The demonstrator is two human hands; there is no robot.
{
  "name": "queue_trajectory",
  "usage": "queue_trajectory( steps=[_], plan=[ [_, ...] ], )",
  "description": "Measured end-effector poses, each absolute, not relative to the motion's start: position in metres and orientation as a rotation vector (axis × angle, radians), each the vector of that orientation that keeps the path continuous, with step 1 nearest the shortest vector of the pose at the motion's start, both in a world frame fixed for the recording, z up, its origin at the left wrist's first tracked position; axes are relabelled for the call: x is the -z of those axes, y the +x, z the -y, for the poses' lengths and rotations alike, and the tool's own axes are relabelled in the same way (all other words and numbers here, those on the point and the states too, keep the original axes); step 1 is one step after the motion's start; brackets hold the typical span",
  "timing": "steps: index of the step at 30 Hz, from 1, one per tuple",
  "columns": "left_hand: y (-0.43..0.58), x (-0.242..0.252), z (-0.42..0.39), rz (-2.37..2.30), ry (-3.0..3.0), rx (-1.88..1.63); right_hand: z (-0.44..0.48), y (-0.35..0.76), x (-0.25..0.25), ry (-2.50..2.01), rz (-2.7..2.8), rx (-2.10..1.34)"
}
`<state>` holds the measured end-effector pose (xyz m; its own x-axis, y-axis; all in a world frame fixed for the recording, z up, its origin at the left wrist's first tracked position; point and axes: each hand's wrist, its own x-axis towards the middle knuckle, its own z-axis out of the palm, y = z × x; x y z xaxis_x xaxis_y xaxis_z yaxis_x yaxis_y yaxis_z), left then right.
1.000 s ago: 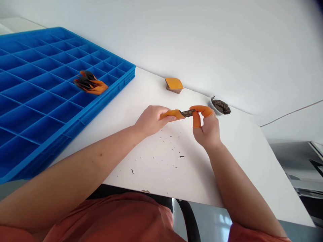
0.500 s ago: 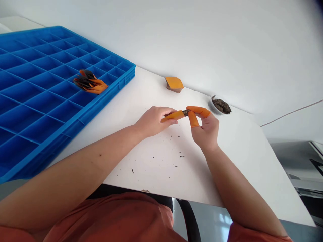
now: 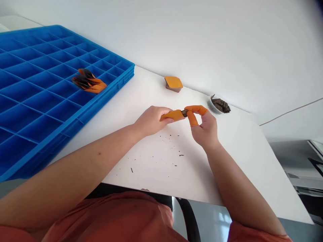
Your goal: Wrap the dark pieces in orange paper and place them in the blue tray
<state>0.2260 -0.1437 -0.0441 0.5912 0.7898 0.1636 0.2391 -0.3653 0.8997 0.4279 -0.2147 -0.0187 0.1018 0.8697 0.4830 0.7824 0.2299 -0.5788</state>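
Note:
My left hand (image 3: 151, 120) is closed around an orange sleeve (image 3: 173, 115) held just above the white table (image 3: 156, 168). A dark brown piece (image 3: 185, 113) sticks out of the sleeve's right end. My right hand (image 3: 204, 124) pinches that dark piece between thumb and forefinger, both capped in orange finger cots. The two hands nearly touch at the piece.
A blue compartment tray (image 3: 50, 87) fills the left side, with a pile of orange-and-dark finished pieces (image 3: 87, 81) in one cell. An orange-topped block (image 3: 173, 83) and a small white dish of dark pieces (image 3: 220, 105) stand by the wall. Dark crumbs (image 3: 174, 151) dot the table.
My right fingers have moved left toward the left hand, and less of the dark piece shows outside the orange sleeve.

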Motion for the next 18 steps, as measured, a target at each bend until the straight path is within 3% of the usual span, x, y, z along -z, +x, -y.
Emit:
queue_trajectory(
  steps=[9, 18],
  plan=[
    [0.228, 0.048, 0.14, -0.902, 1.781, -0.904, 0.209, 0.434, 0.017, -1.349, 1.339, 0.024],
    [0.231, 0.043, 0.135, -0.703, 1.225, -0.935, 0.194, 0.442, 0.028, -1.387, 0.985, -0.416]
  ],
)
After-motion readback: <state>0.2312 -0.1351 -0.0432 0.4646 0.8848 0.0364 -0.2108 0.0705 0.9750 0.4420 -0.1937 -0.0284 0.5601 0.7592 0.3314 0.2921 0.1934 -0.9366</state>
